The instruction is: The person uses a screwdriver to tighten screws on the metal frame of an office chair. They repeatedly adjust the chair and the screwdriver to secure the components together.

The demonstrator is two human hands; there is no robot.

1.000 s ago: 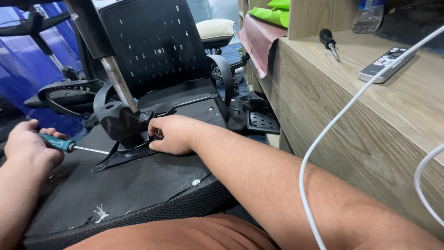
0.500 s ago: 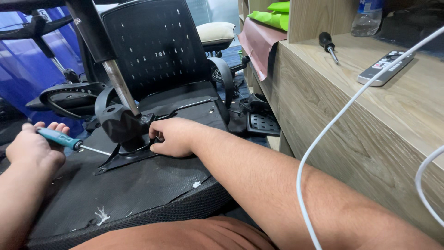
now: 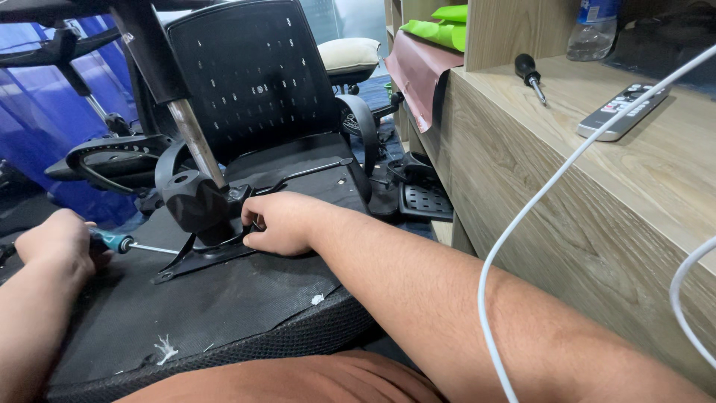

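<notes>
Since a moment ago our left hand [image 3: 56,242] has dropped lower, still fisted around the teal-handled screwdriver [image 3: 119,242], whose shaft points right toward the black seat mechanism [image 3: 198,209]. That mechanism sits on the upturned chair seat [image 3: 224,298] across our lap, just left of our right hand [image 3: 280,222], whose fingers pinch at its metal plate edge. Beyond stands the chair backrest [image 3: 253,75]; on the wooden desk [image 3: 567,186] lie another screwdriver [image 3: 529,73] and a remote [image 3: 623,112].

A grey remote [image 3: 623,112] and black screwdriver [image 3: 531,76] lie on the wooden shelf [image 3: 597,216] (well apart).
</notes>
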